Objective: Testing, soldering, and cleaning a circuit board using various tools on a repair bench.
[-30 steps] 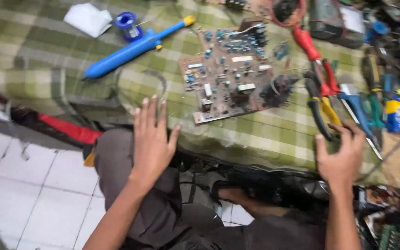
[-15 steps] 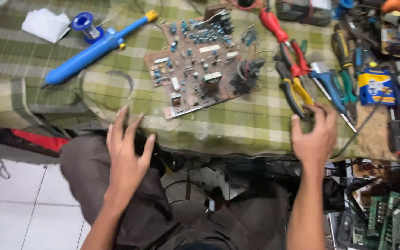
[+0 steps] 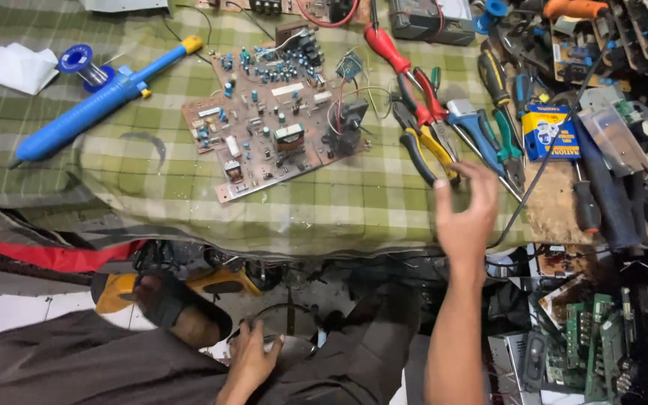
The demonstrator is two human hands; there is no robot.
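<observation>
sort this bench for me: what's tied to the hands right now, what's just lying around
In hand or reached for:
right hand, open, at the yellow-handled pliers
left hand, low by the lap

Lying about:
circuit board
blue desoldering pump
solder spool
red-handled pliers

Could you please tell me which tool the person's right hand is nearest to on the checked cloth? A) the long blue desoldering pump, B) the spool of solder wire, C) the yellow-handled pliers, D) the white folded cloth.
C: the right hand is raised with its fingers spread just beside the yellow-handled pliers, while the blue desoldering pump, the solder spool and the white cloth lie far off at the table's other end.
</observation>
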